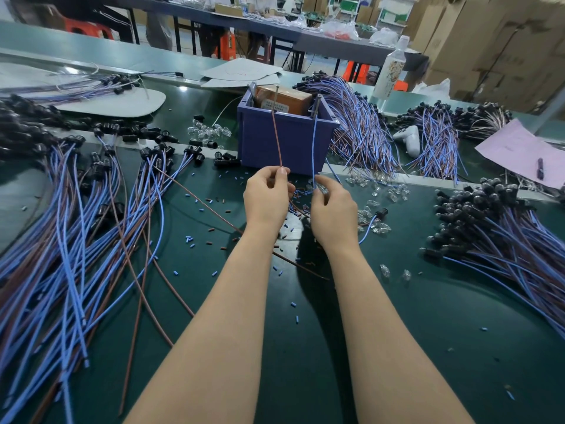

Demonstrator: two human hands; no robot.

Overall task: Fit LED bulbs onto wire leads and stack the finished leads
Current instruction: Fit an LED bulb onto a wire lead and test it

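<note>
Green workbench [428,316] strewn with wire leads [76,240] before stacked cartons [504,41].

Bright, even overhead light; wide-angle view.
Glare patches on desk [428,332] at upper left; soft shadow below right hand [333,215]; lower-left wires [76,270] and far background blurred; straight edges bow toward frame corners.

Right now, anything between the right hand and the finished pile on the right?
Nothing upright. Between the right hand and the finished pile only loose clear bulbs and one stray lead lie flat on the mat.
</note>
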